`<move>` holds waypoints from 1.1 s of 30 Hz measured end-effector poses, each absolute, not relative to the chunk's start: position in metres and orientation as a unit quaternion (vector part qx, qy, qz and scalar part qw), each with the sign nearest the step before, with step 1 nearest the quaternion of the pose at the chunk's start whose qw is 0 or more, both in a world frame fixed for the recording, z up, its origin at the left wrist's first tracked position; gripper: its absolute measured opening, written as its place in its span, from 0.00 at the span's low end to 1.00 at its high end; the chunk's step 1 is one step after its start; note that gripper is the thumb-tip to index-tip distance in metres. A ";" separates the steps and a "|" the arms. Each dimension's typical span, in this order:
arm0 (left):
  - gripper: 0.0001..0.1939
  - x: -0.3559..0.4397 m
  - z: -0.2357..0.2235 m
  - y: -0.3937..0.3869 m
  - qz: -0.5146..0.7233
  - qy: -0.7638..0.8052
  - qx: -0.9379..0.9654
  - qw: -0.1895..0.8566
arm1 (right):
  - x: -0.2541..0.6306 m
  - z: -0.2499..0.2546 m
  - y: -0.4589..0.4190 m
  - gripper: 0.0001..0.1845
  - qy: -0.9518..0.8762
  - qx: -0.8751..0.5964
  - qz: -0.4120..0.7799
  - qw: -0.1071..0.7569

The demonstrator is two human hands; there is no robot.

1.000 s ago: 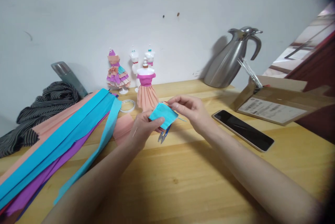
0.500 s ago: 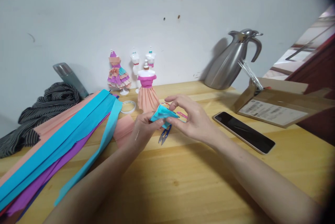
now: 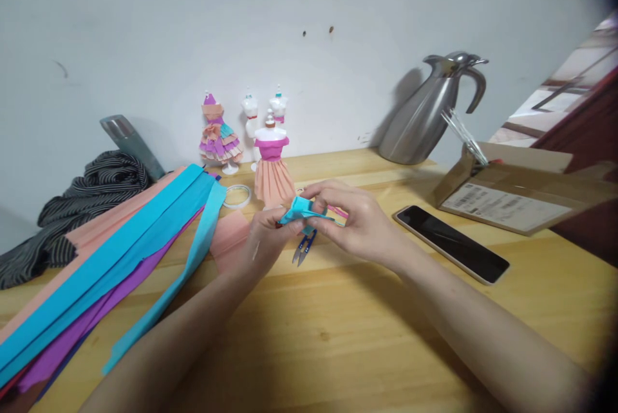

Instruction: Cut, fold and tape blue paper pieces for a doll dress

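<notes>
A small folded piece of blue crepe paper (image 3: 302, 207) is pinched between my two hands above the table. My left hand (image 3: 270, 233) grips its left side, thumb on top. The fingers of my right hand (image 3: 355, 215) close on its right edge. Just below the paper lie thread snips (image 3: 304, 248) with blue handles, blades toward me. Behind my hands stands a mini dress form (image 3: 271, 165) in a magenta top and pleated peach skirt. A peach paper piece (image 3: 229, 239) rests beside my left hand, with a roll of tape (image 3: 236, 196) behind it.
Long crepe paper strips (image 3: 106, 262) in blue, peach and purple cover the left side, near a striped cloth (image 3: 103, 191) and a flask (image 3: 130, 143). More dress forms (image 3: 219, 133) stand by the wall. On the right are a phone (image 3: 451, 244), an open cardboard box (image 3: 506, 197) and a steel jug (image 3: 420, 120).
The blue paper's right part has been folded over between my fingers, and its shape looks flatter. My right fingers have closed in nearer to it. The left hand has hardly moved.
</notes>
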State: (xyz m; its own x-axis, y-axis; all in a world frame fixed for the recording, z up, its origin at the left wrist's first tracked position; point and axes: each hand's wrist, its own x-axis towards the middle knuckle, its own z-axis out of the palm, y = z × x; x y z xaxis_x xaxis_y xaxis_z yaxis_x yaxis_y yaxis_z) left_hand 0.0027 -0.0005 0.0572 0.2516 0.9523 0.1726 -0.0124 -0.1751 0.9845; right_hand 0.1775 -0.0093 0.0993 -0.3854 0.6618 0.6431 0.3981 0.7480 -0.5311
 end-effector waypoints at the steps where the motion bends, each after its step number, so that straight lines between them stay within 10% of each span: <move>1: 0.07 0.003 0.058 -0.001 0.474 0.389 0.599 0.515 | 0.178 0.099 -0.009 0.08 -0.814 -0.328 0.166 0.449; 17: 0.10 0.006 0.062 -0.002 0.443 0.406 0.612 0.515 | 0.179 0.098 -0.004 0.08 -0.767 -0.395 0.223 0.454; 22: 0.26 0.003 0.067 -0.004 0.504 0.405 0.662 0.379 | 0.179 0.096 -0.003 0.07 -0.776 -0.399 0.198 0.447; 33: 0.14 -0.003 0.075 -0.005 0.498 0.301 0.801 0.142 | 0.177 0.098 -0.009 0.09 -0.824 -0.363 0.133 0.414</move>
State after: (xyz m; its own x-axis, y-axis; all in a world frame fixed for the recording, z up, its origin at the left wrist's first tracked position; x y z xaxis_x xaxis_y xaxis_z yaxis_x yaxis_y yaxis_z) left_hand -0.0026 -0.0054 0.0747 0.3219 0.6239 0.7121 0.3411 -0.7780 0.5275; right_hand 0.1771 -0.0093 0.0981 -0.3934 0.7087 0.5857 0.4877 0.7008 -0.5205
